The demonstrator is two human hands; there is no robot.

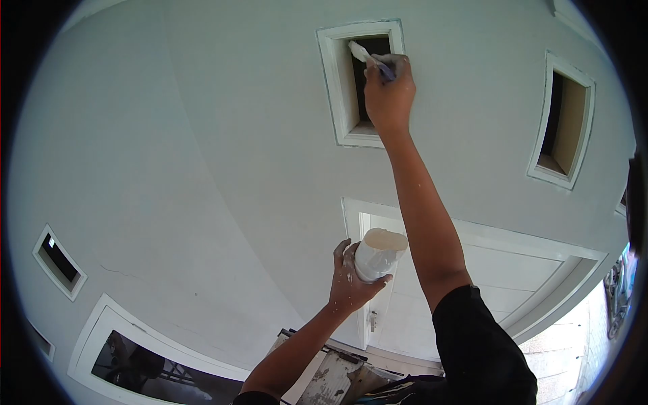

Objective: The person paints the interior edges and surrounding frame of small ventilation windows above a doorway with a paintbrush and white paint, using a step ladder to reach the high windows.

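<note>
My right hand is raised to a small framed wall opening, its fingers closed around the dark handle of a paintbrush. White paint coats the bristles, which are at the upper left inner side of the opening. Lower down, my left hand wraps around a white paint container, held tilted in front of the door frame. Pale paint shows at the container's top, and white spatters mark the fingers of my left hand.
Another framed opening is at the right, with a smaller one at the left. Below are a white door with a handle, a dark window and a worn, paint-marked surface under my arms.
</note>
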